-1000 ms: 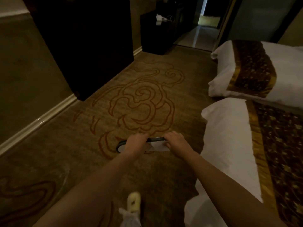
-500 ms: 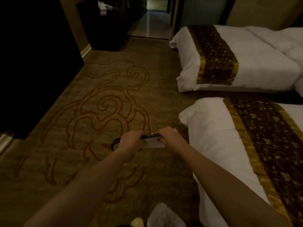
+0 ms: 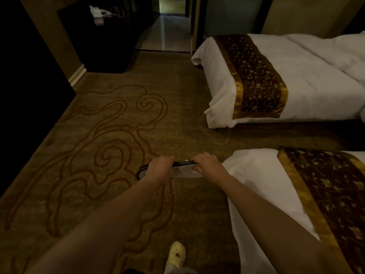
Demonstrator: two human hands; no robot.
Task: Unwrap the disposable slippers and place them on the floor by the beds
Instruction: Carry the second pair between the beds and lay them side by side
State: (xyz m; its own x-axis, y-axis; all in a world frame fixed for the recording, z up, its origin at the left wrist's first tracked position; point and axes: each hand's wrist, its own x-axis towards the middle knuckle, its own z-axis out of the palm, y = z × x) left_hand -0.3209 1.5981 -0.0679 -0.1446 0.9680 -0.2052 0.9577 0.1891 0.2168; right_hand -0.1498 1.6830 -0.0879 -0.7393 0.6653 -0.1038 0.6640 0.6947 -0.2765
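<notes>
The view has swung right since a second ago and shows more of both beds, while the slippers [image 3: 186, 173] stay at lower centre of the frame, held level above the carpet [image 3: 88, 175]. The left hand [image 3: 161, 169] grips their left part and the right hand [image 3: 207, 165] their right end, fingers curled over the top edge. The near bed [image 3: 256, 175] lies just right of them, the far bed [image 3: 316, 76] at upper right, and a yellow shoe [image 3: 176, 254] at the bottom edge.

You hold the slippers [image 3: 186, 172] out just below the centre of the frame, your left hand [image 3: 160, 169] and right hand [image 3: 207, 165] curled over them side by side. They hang above the patterned carpet [image 3: 98, 155], beside the near bed [image 3: 256, 175] at lower right. A second bed [image 3: 316, 76] lies at upper right. Your yellow shoe [image 3: 176, 254] shows at the bottom edge.
</notes>
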